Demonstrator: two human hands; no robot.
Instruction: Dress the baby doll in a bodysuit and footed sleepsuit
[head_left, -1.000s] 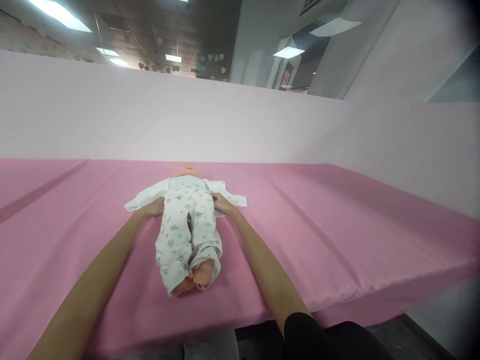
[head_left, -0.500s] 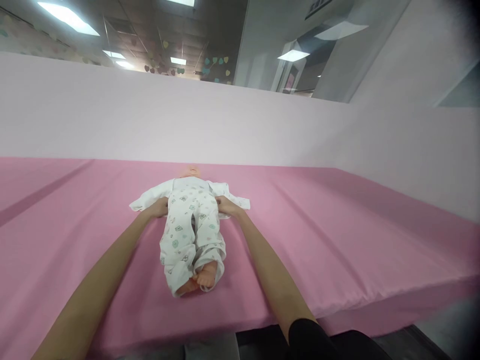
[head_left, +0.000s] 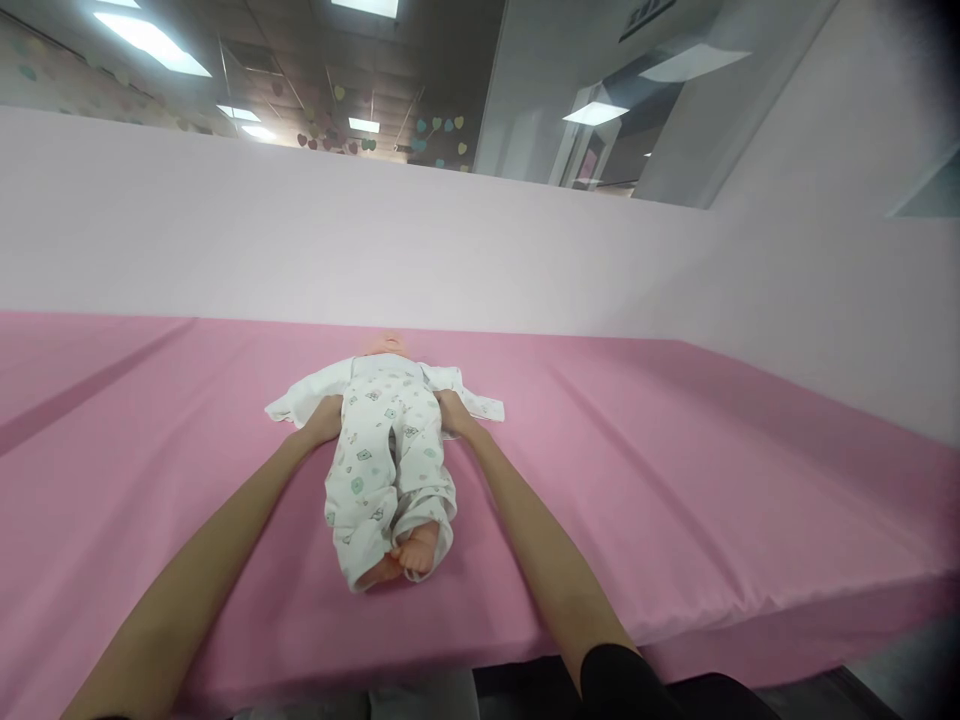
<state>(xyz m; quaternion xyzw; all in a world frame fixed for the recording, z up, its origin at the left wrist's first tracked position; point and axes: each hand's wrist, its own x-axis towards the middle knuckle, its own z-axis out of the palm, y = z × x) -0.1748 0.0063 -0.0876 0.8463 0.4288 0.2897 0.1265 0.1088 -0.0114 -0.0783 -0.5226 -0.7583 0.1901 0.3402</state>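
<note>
A baby doll [head_left: 391, 345] lies on its back with its head at the far side and its bare feet [head_left: 417, 550] towards me. It wears a white top [head_left: 319, 388] with sleeves spread out sideways, and white printed trousers [head_left: 364, 470]. At the waist on the left, my left hand [head_left: 325, 418] is closed on the trousers' edge. My right hand [head_left: 451, 408] grips the same waist on the right side. Most of the fingertips are hidden behind the cloth and the doll's body.
Beneath the doll is a padded table with a pink cover [head_left: 600, 480], slightly creased, its front edge close to me. A white wall [head_left: 375, 240] stands behind it, with a glass panel [head_left: 420, 60] above. Another wall closes the right side.
The view has shifted slightly, so everything sits a little further right. Both hands stay at the trousers' waist, and the doll keeps its pose.
</note>
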